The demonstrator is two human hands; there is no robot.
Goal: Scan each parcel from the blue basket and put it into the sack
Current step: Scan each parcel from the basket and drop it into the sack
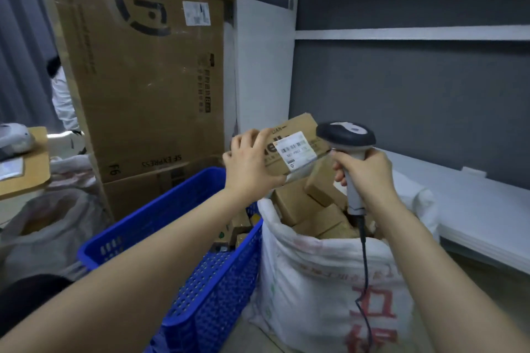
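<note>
My left hand (252,162) grips a small brown cardboard parcel (298,129) by its left end, holding it up above the sack with its white barcode label (295,149) facing me. Just to its right, my right hand (365,172) holds a grey handheld scanner (345,135) by the handle, head pointed at the label. Its black cable hangs down over the sack. The white sack (324,275) with red print stands below, filled with several brown boxes. The blue perforated basket (212,281) is left of it; my left forearm hides most of its contents.
Tall stacked cardboard boxes (149,74) stand behind the basket. Another white sack (48,226) and a small wooden table (28,169) are at the left, with a person in white behind. A white shelf (473,209) runs along the grey wall at right.
</note>
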